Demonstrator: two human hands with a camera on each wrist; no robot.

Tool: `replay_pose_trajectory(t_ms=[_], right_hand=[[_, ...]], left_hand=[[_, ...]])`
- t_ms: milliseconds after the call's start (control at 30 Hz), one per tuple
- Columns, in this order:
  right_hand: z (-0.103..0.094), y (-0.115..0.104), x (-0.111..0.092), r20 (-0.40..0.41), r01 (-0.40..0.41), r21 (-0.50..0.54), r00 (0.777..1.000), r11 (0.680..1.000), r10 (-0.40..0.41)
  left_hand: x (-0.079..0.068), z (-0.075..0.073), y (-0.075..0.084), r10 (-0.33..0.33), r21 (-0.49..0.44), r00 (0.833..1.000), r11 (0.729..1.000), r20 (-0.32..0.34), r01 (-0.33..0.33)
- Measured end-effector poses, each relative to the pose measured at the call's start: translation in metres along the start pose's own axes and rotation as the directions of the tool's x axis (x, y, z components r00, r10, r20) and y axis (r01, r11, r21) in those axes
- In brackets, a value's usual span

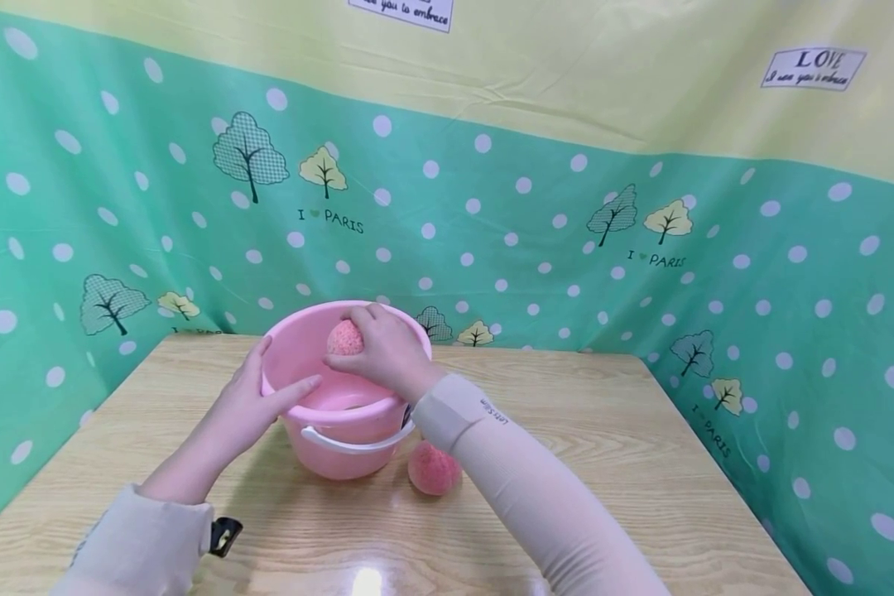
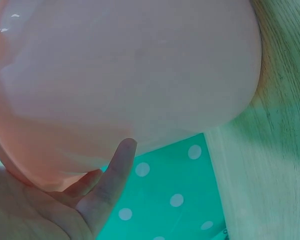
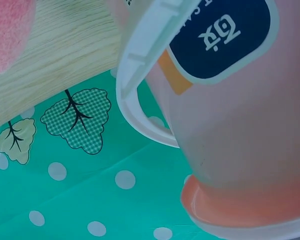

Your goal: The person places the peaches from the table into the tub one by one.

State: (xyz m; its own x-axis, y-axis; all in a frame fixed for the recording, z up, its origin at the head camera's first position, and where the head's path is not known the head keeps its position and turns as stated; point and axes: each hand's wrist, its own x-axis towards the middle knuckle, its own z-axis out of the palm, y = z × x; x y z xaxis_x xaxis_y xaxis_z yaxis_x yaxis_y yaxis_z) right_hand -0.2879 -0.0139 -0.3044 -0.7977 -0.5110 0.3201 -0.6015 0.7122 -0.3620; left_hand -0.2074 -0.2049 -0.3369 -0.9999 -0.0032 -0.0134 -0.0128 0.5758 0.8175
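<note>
A pink bucket (image 1: 328,459) stands on the table, its white handle (image 1: 353,447) hanging down at the near side. My left hand (image 1: 257,401) grips the bucket's left rim, thumb over the inside and fingers along the outer wall. Within the bucket's mouth, my right hand (image 1: 389,352) holds a speckled pink, peach-like ball (image 1: 345,338) between thumb and fingers. Another, deeper pink peach-like ball (image 1: 434,469) rests on the table beside the bucket, near my right forearm. In the right wrist view, the fuzzy surface of that ball (image 3: 10,35) shows at the upper left.
The wood-grain table (image 1: 566,447) spreads out to the right of the bucket. Behind and along both sides hangs a green curtain (image 1: 492,207) with white dots and printed trees. A dark blue label (image 3: 220,40) is on the bucket's side.
</note>
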Motion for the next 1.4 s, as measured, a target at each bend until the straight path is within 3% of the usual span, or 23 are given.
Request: replay_pose_trajectory(t_ms=[333,800,1400], right_hand=[[-0.001,0.000,-0.002,-0.006,-0.021,0.001,1.000,1.000,0.021],[-0.003,-0.001,-0.003,-0.036,-0.055,0.098,0.998,0.994,0.059],[-0.020,0.007,-0.013,-0.048,-0.089,0.164,0.994,0.982,0.098]], left_hand=[[-0.002,0.000,0.001,-0.006,-0.001,1.000,1.000,0.004,0.006],[-0.003,-0.001,0.001,-0.005,-0.004,1.000,1.000,-0.001,0.005],[-0.003,0.000,0.002,0.005,-0.013,1.000,1.000,-0.005,-0.006]])
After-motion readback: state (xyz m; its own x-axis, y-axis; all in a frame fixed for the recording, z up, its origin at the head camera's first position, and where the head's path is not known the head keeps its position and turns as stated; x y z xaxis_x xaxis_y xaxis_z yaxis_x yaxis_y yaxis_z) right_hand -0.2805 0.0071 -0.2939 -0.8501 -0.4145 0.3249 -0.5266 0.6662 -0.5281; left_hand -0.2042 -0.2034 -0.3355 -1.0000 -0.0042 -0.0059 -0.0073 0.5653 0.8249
